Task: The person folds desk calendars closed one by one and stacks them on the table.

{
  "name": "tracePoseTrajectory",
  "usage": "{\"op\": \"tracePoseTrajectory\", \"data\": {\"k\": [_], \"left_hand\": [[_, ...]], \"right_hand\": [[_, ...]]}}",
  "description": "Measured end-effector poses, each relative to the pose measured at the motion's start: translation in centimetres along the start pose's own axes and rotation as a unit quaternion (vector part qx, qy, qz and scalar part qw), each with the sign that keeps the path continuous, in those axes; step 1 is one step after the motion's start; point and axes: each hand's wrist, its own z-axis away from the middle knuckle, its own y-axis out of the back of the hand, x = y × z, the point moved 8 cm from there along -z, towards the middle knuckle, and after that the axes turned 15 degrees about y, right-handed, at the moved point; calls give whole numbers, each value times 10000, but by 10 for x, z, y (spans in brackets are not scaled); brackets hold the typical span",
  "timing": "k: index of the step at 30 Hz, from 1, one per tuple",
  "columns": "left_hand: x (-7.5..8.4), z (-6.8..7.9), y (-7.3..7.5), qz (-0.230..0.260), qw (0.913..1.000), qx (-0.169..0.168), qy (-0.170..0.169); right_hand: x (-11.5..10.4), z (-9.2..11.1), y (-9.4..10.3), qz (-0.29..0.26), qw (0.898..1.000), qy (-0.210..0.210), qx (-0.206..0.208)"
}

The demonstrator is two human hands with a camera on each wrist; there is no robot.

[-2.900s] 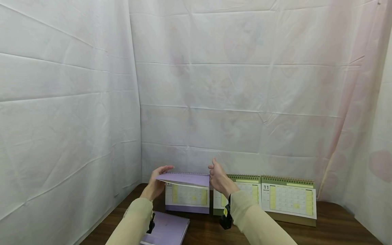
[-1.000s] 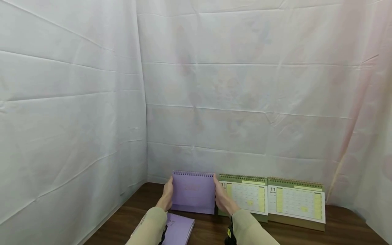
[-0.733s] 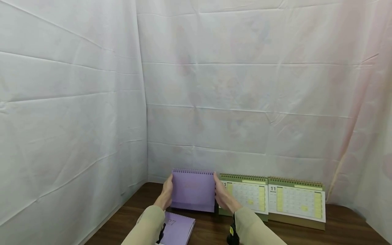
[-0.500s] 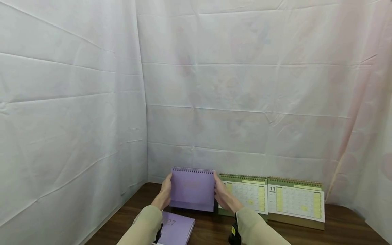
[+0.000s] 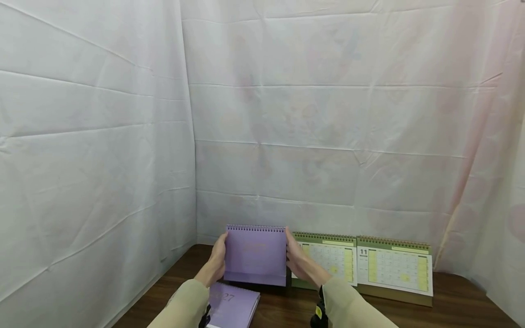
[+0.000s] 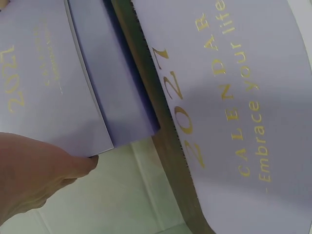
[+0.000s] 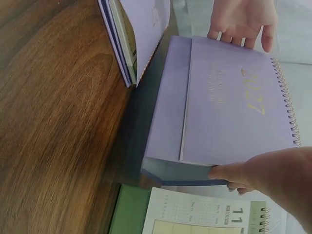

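Observation:
A purple spiral-bound desk calendar stands tented at the back of the table, its gold-lettered cover facing front. My left hand holds its left side edge, and my right hand grips the opposite edge. In the right wrist view, the right thumb lies at the edge with fingertips curled behind. A second purple calendar, marked 2027, lies flat in front, partly under the left forearm in the head view. Close to my right hand stands a green desk calendar, partly covered by that hand.
Another green-topped calendar stands at the right end of the row, open to month 11. The dark wooden table meets white cloth walls at the back and left.
The standing purple calendar's lifted cover has come down over its month page. My hands have moved onto its two sides, and it has shifted slightly left, away from the green calendar.

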Motion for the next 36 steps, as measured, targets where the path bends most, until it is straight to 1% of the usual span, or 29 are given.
{"op": "tracePoseTrajectory", "data": {"k": [3, 6, 9, 15, 17, 19, 24, 29, 34, 36], "left_hand": [[2, 8, -1, -37, 10000, 25, 12], [4, 17, -4, -77, 9999, 28, 96], [9, 26, -7, -84, 9999, 86, 75], [11, 37, -12, -86, 9992, 177, 339], [10, 42, -14, -156, 9986, 231, 453], [10, 47, -15, -256, 9980, 304, 492], [9, 64, -24, -410, 9969, 230, 632], [9, 79, -34, -352, 9968, 153, 697], [7, 89, -45, -449, 9961, 100, 755], [6, 92, -49, -501, 9955, 54, 807]], "right_hand": [[-5, 4, -1, -34, 10000, -54, -41], [-8, 8, 0, -58, 9999, -120, -51], [-10, 12, 0, -41, 9998, -171, -98], [-15, 19, 3, 3, 9995, -240, -202], [-17, 22, 4, 25, 9994, -262, -233], [-19, 25, 6, 77, 9992, -292, -264], [-26, 32, 14, 334, 9987, -306, -253], [-38, 41, 22, 473, 9977, -305, -375], [-48, 51, 33, 657, 9958, -351, -526], [-51, 54, 39, 703, 9954, -396, -514]]}}
